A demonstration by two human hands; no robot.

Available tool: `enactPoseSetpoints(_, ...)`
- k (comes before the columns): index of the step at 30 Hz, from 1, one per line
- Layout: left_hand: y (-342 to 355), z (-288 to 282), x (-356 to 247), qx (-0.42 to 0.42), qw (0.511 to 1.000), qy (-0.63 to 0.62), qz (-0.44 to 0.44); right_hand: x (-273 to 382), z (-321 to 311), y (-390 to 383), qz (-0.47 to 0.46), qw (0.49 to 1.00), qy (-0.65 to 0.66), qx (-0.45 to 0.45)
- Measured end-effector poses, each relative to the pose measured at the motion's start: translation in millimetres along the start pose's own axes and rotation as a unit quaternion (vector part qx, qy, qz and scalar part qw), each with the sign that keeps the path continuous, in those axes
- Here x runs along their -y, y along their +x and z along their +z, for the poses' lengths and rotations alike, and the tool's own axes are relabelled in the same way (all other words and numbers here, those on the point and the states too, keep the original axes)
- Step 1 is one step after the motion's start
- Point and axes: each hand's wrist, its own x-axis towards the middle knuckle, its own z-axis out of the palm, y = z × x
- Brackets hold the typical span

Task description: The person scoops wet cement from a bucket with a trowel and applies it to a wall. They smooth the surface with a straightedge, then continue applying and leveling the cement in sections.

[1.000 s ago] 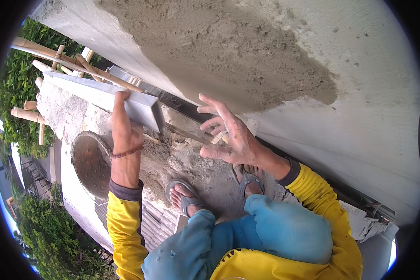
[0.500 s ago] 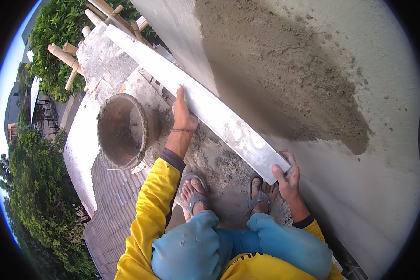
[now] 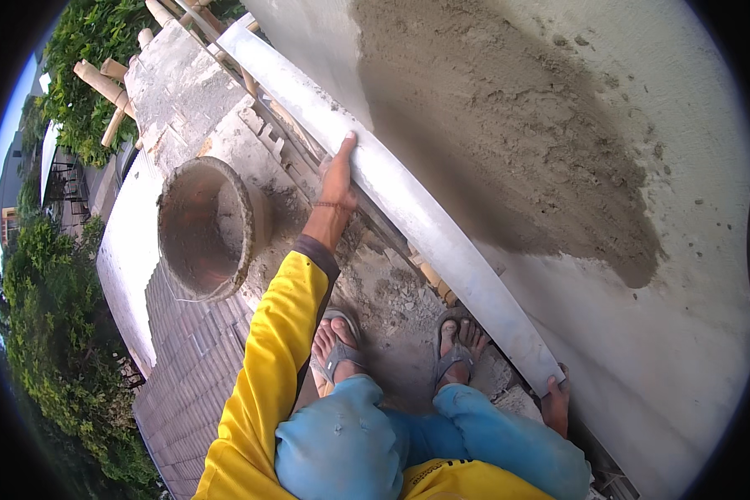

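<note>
A long, flat metal straightedge [image 3: 429, 221] runs slantwise from the upper left to the lower right, close along the wall. My left hand [image 3: 337, 185] is closed on its near edge around the middle, thumb lying over the top face. At the lower right end, my right hand [image 3: 556, 407] grips the straightedge too, its thumb on top and the other fingers partly hidden. Beyond the straightedge, a rough patch of wet brown mortar [image 3: 508, 142] covers part of the pale wall [image 3: 683, 217].
A mortar-crusted bucket [image 3: 208, 229] stands left of my left arm on the dusty platform [image 3: 375, 275]. Bamboo poles [image 3: 104, 87] stick out at the far left end. A tiled roof [image 3: 195, 350] and trees lie below on the left. My sandalled feet are on the platform.
The straightedge has moved right, nearer the wall, and its near end has come down toward me. Both hands have gone with it, the right one lower and farther right.
</note>
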Motion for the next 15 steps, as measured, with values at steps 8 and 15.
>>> enactPoseSetpoints(8, -18, 18, 95, -0.031, 0.999, 0.010, -0.029, -58, -48, 40, 0.019, 0.935, 0.165, -0.312)
enactPoseSetpoints(15, 13, 38, 160, -0.093, 0.993, 0.046, -0.059, -84, -81, 83, 0.026, 0.920, 0.195, -0.340)
